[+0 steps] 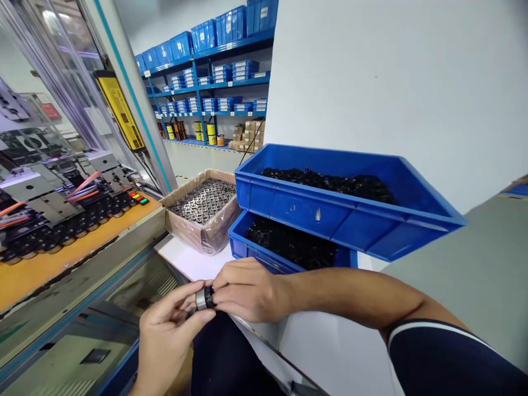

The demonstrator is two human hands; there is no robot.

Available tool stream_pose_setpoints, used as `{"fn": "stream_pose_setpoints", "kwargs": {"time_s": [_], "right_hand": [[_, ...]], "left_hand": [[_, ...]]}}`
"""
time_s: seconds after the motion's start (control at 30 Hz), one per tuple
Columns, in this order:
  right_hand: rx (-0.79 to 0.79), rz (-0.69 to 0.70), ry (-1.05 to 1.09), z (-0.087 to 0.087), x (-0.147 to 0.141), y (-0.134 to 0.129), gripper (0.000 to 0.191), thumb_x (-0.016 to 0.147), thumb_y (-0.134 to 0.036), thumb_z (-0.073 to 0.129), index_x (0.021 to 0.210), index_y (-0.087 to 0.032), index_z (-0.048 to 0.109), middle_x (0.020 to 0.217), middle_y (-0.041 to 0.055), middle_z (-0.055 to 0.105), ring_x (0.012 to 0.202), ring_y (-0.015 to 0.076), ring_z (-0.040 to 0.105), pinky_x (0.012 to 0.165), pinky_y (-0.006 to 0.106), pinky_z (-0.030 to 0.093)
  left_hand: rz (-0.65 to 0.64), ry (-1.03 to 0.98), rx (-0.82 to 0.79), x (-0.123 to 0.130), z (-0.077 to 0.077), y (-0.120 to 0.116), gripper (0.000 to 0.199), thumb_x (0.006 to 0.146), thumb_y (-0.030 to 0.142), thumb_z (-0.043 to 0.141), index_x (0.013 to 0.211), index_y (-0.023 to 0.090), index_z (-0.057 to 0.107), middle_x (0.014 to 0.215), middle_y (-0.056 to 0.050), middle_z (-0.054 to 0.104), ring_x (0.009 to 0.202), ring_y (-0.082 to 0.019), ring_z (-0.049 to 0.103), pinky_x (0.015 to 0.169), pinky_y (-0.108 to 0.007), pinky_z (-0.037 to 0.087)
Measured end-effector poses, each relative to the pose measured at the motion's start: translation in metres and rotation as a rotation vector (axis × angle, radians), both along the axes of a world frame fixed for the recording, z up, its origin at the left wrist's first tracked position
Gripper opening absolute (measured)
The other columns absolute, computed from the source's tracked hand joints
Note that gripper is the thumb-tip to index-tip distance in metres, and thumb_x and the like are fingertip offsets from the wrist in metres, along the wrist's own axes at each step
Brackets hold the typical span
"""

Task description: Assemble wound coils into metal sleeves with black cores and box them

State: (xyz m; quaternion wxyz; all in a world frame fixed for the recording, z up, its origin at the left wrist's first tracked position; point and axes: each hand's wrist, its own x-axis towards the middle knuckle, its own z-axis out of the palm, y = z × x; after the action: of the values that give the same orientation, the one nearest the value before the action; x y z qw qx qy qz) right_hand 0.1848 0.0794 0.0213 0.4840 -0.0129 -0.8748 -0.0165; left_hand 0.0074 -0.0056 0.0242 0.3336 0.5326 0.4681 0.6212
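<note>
My left hand (171, 324) is closed, thumb and fingers pinching a small ring-shaped part (201, 299) with a silver metal band. A black plastic piece (209, 297) with small gaps sits at the right end of the band, between both hands. My right hand (247, 289) comes in from the right, its fingertips pressed together on that black piece and hiding part of it. Both hands are held at the near edge of the white table (202, 264), above my lap.
Behind the hands, an upper blue bin (346, 206) of black parts rests tilted over a lower blue bin (256, 254). A plastic-lined carton (185, 234) holds many metal pieces. Left stands a machine with an orange ledge (94, 236) carrying a row of dark round parts.
</note>
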Motion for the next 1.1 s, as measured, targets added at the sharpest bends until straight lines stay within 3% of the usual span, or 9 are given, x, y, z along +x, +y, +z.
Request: {"fn": "stream_pose_setpoints", "kwargs": {"time_s": [0.13, 0.33, 0.57, 0.77, 0.9, 1.0, 1.1], "right_hand": [[0.017, 0.025, 0.046, 0.004, -0.001, -0.003, 0.018, 0.098, -0.02, 0.056, 0.084, -0.014, 0.066, 0.08, 0.0039, 0.07, 0.075, 0.01, 0.066, 0.071, 0.021, 0.055], [-0.005, 0.03, 0.121, 0.014, 0.003, -0.004, 0.015, 0.096, -0.024, 0.064, 0.097, -0.01, 0.068, 0.088, 0.0067, 0.07, 0.082, 0.0099, 0.067, 0.079, 0.02, 0.057], [0.191, 0.035, 0.081, 0.012, 0.005, 0.001, 0.018, 0.097, -0.022, 0.062, 0.103, -0.007, 0.067, 0.091, 0.0089, 0.071, 0.08, 0.014, 0.067, 0.072, 0.025, 0.058], [0.282, 0.024, 0.129, 0.014, 0.005, 0.0, 0.023, 0.097, -0.024, 0.06, 0.101, -0.002, 0.065, 0.084, 0.0111, 0.069, 0.076, 0.0171, 0.067, 0.066, 0.029, 0.059], [0.194, 0.059, 0.128, 0.012, 0.006, -0.004, 0.017, 0.095, -0.016, 0.06, 0.1, -0.001, 0.066, 0.09, 0.0138, 0.071, 0.087, 0.0186, 0.068, 0.078, 0.029, 0.062], [0.07, 0.11, 0.117, 0.009, 0.005, -0.007, 0.011, 0.093, -0.011, 0.06, 0.097, -0.002, 0.065, 0.09, 0.0132, 0.072, 0.089, 0.0165, 0.069, 0.082, 0.027, 0.063], [0.016, 0.136, 0.104, 0.007, 0.004, -0.009, 0.011, 0.094, -0.01, 0.059, 0.098, -0.002, 0.065, 0.089, 0.0129, 0.072, 0.088, 0.016, 0.069, 0.081, 0.027, 0.063]], "left_hand": [[0.0, 0.001, -0.036, -0.001, -0.007, -0.005, 0.035, 0.061, 0.019, 0.09, 0.095, 0.028, 0.083, 0.088, -0.003, 0.083, 0.073, -0.019, 0.079, 0.07, -0.019, 0.062], [0.139, -0.045, -0.114, 0.006, -0.006, -0.014, 0.038, 0.056, 0.034, 0.095, 0.091, 0.025, 0.083, 0.079, -0.002, 0.082, 0.069, -0.016, 0.077, 0.068, -0.015, 0.06], [-0.038, 0.037, -0.063, -0.004, 0.002, -0.007, 0.042, 0.054, 0.013, 0.093, 0.09, 0.031, 0.083, 0.073, 0.001, 0.081, 0.062, -0.017, 0.077, 0.06, -0.013, 0.059], [-0.052, -0.063, -0.034, 0.009, -0.015, -0.009, 0.035, 0.065, 0.014, 0.089, 0.095, 0.029, 0.081, 0.088, -0.001, 0.083, 0.073, -0.019, 0.079, 0.065, -0.017, 0.062], [0.052, 0.183, 0.184, 0.007, -0.011, -0.012, 0.04, 0.069, 0.013, 0.086, 0.105, 0.03, 0.079, 0.101, -0.002, 0.082, 0.084, -0.019, 0.079, 0.075, -0.02, 0.063], [0.089, 0.453, 0.426, 0.001, -0.001, -0.013, 0.028, 0.071, 0.01, 0.083, 0.094, 0.025, 0.08, 0.093, 0.0, 0.081, 0.079, -0.015, 0.077, 0.077, -0.018, 0.062], [0.112, 0.495, 0.457, 0.0, -0.002, -0.015, 0.025, 0.072, 0.01, 0.083, 0.092, 0.024, 0.079, 0.087, 0.001, 0.08, 0.074, -0.012, 0.076, 0.076, -0.015, 0.061]]}}
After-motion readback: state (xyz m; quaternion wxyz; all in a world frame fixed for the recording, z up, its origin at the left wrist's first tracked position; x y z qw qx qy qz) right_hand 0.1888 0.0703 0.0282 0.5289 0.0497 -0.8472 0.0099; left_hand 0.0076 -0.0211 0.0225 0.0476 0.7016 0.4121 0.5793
